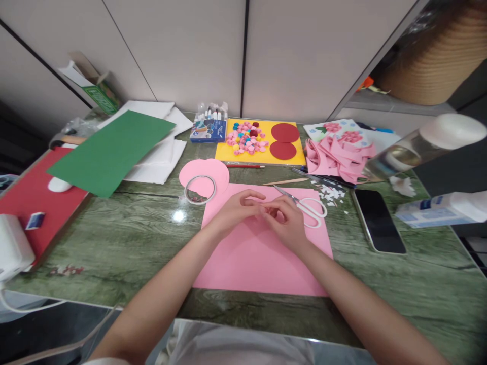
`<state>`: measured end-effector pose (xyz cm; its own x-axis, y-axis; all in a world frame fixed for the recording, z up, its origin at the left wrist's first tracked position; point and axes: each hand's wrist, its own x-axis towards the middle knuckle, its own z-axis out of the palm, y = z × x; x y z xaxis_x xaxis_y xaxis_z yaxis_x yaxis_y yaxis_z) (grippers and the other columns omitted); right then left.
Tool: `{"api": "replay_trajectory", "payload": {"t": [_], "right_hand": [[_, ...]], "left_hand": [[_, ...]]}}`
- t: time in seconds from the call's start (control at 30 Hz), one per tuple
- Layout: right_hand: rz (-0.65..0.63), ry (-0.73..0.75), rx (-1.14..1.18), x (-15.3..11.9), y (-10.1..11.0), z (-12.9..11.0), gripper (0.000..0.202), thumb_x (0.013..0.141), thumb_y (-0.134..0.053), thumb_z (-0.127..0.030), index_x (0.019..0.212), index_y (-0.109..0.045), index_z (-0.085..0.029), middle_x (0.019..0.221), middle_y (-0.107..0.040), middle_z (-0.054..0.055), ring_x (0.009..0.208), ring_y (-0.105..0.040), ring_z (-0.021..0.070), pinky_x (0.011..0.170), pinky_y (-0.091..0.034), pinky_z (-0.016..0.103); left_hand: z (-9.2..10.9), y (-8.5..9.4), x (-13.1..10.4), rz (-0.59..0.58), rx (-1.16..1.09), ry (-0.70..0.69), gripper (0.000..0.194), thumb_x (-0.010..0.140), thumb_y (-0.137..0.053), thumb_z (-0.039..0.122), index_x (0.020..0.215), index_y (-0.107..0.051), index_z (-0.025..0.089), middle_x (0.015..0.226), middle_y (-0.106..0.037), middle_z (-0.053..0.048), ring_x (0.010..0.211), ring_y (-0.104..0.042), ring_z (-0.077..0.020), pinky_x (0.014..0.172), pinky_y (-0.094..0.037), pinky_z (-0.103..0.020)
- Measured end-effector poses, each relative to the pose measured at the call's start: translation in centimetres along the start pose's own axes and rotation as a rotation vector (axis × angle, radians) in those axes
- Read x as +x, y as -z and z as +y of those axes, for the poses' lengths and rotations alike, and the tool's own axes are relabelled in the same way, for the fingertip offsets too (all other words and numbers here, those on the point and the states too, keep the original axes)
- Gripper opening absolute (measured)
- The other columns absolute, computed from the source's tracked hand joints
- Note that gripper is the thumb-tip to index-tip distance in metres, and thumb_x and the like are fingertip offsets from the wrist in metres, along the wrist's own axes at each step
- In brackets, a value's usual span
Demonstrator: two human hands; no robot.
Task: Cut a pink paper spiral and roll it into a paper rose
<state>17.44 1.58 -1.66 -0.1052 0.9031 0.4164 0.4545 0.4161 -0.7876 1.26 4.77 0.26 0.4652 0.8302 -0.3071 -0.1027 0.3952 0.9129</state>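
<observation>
Over a pink sheet (262, 268) on the table, my left hand (240, 209) and my right hand (287, 223) meet fingertip to fingertip. Both have curled, pinching fingers; whatever is between them is too small or hidden to name. White-handled scissors (314, 212) lie on the sheet just beyond my right hand, their blades pointing up and left. To the left of my left hand, a roll of tape (186, 191) rests flat, overlapping pink paper circles (216, 172).
Behind are a yellow sheet (266, 158) with pompoms (247, 139) and red circles (284, 133), and a blue box (208, 133). At right stand pink scraps (338, 157), a phone (379, 220) and bottles (429, 209). Green card (114, 152) and red card (34, 185) lie left.
</observation>
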Motion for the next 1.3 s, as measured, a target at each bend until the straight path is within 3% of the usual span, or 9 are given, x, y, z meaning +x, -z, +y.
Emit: {"api": "replay_trajectory", "payload": {"t": [0.37, 0.63, 0.83, 1.03, 1.3], "right_hand": [[0.029, -0.049, 0.008, 0.2, -0.2, -0.1, 0.013, 0.074, -0.061, -0.020, 0.066, -0.051, -0.021, 0.066, -0.050, -0.003, 0.058, -0.046, 0.0115, 0.052, -0.041, 0.026], [-0.030, 0.000, 0.068, 0.0, 0.0, -0.1, 0.008, 0.076, -0.063, -0.020, 0.083, -0.061, -0.023, 0.072, -0.051, -0.001, 0.061, -0.050, 0.0119, 0.055, -0.044, 0.027], [-0.128, 0.033, 0.068, -0.2, 0.0, -0.1, 0.013, 0.081, -0.058, -0.023, 0.090, -0.066, -0.025, 0.071, -0.053, -0.001, 0.060, -0.052, 0.0113, 0.057, -0.046, 0.028], [-0.051, -0.003, -0.004, -0.1, -0.1, 0.1, 0.007, 0.079, -0.060, -0.022, 0.082, -0.066, -0.024, 0.068, -0.052, -0.002, 0.059, -0.050, 0.0119, 0.055, -0.045, 0.027], [0.015, -0.052, -0.034, 0.1, -0.1, 0.0, 0.009, 0.076, -0.061, -0.021, 0.068, -0.056, -0.021, 0.062, -0.047, -0.004, 0.058, -0.046, 0.0119, 0.053, -0.040, 0.026]], "left_hand": [[0.0, -1.1, -0.2, 0.016, -0.099, 0.037, 0.033, 0.061, -0.073, 0.018, 0.091, -0.057, 0.014, 0.071, -0.064, -0.001, 0.067, -0.060, -0.0117, 0.069, -0.043, -0.026], [0.0, -0.3, 0.0, -0.011, -0.115, 0.033, 0.033, 0.061, -0.069, 0.013, 0.092, -0.057, 0.015, 0.069, -0.063, 0.001, 0.065, -0.060, -0.0113, 0.068, -0.045, -0.027], [0.7, 0.5, -0.2, -0.123, 0.072, 0.076, 0.036, 0.063, -0.067, 0.015, 0.098, -0.058, 0.016, 0.077, -0.064, -0.002, 0.069, -0.060, -0.0123, 0.071, -0.043, -0.027], [0.6, 0.1, -0.2, -0.034, 0.133, 0.009, 0.035, 0.063, -0.069, 0.020, 0.096, -0.059, 0.016, 0.076, -0.064, -0.002, 0.071, -0.058, -0.0122, 0.071, -0.042, -0.026], [0.0, -1.2, -0.2, 0.051, -0.053, 0.040, 0.037, 0.062, -0.073, 0.021, 0.095, -0.057, 0.015, 0.075, -0.063, -0.001, 0.072, -0.060, -0.0123, 0.073, -0.043, -0.027]]}}
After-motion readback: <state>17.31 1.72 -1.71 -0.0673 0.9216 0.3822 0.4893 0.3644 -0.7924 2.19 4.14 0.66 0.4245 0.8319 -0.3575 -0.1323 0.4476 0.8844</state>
